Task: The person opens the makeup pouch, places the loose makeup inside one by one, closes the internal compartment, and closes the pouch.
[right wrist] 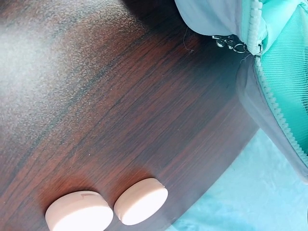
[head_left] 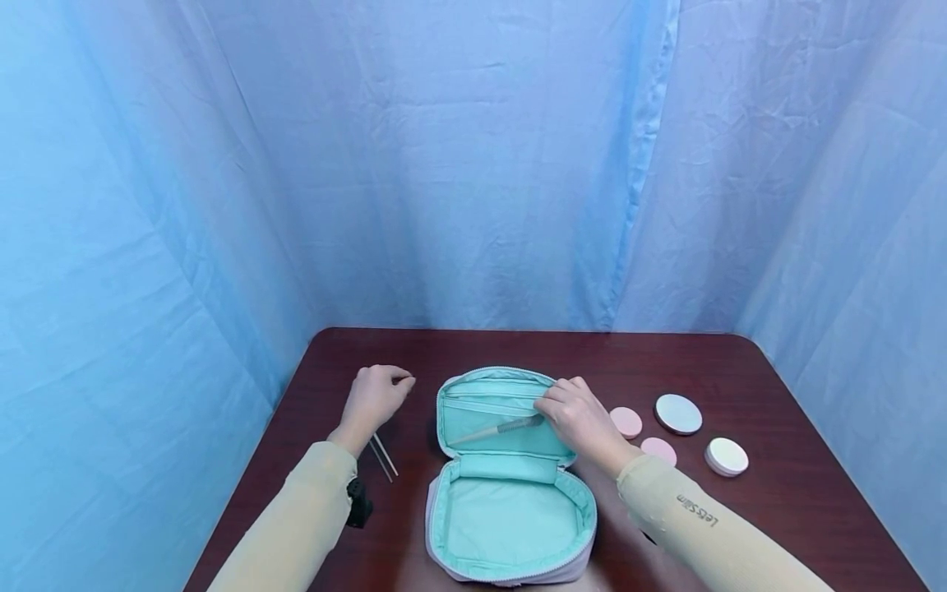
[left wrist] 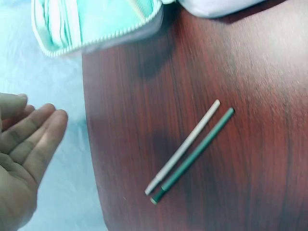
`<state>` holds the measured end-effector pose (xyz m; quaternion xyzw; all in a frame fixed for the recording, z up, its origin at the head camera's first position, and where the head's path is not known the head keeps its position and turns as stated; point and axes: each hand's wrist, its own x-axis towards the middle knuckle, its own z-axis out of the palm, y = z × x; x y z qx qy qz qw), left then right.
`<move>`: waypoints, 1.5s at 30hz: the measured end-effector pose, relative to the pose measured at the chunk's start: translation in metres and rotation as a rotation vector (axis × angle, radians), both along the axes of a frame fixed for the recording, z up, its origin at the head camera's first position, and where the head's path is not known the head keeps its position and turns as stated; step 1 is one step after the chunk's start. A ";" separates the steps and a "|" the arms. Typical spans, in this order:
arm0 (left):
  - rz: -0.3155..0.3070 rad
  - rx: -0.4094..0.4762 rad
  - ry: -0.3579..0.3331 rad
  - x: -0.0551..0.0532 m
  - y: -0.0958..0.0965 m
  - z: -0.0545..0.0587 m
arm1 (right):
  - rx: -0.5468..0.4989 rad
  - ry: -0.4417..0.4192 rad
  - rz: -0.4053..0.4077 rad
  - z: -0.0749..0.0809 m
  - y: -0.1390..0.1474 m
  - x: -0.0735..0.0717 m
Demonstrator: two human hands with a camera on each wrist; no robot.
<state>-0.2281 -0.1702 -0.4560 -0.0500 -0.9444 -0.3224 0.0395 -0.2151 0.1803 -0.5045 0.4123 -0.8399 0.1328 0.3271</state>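
Note:
An unzipped cosmetic bag [head_left: 510, 567] with mint lining lies with its lid [head_left: 462, 382] folded back. A makeup brush [head_left: 488, 432] slants across the lid's inner pocket, its bristles toward the right hand. The right hand [head_left: 580, 419] grips the lid's inner pocket near its right edge with curled fingers; its fingertips are partly hidden, and the right wrist view leaves it out. To the left of the lid, the left hand [head_left: 373, 403] hovers with nothing in it, fingers loosely bent in the left wrist view. Near it lie a pale slim stick [left wrist: 183, 147] and a green one [left wrist: 195, 154].
Right of the bag, two pink round cases [head_left: 625, 422] lie on the dark wooden table [head_left: 784, 493]. Beyond them are a larger silver-white round compact [head_left: 677, 413] and a white round case [head_left: 727, 456]. Pale blue curtains [head_left: 481, 164] surround the table's back and sides.

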 end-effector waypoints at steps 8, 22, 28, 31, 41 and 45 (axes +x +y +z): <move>0.147 0.243 -0.281 -0.002 -0.029 -0.008 | -0.002 0.000 -0.002 -0.001 0.001 0.000; 0.289 0.635 -0.622 0.011 -0.057 -0.020 | -0.001 -0.016 -0.002 0.000 0.002 0.000; 0.321 0.741 -0.660 0.014 -0.064 -0.029 | 0.002 -0.019 -0.004 0.000 0.002 0.000; 0.354 0.753 -0.671 0.014 -0.066 -0.035 | 0.000 -0.015 0.002 0.000 0.001 0.000; 0.416 0.690 -0.709 0.017 -0.066 -0.043 | 0.001 -0.014 0.006 0.003 0.002 0.001; 0.438 0.661 -0.720 0.019 -0.066 -0.050 | 0.000 -0.016 0.013 0.004 0.000 0.001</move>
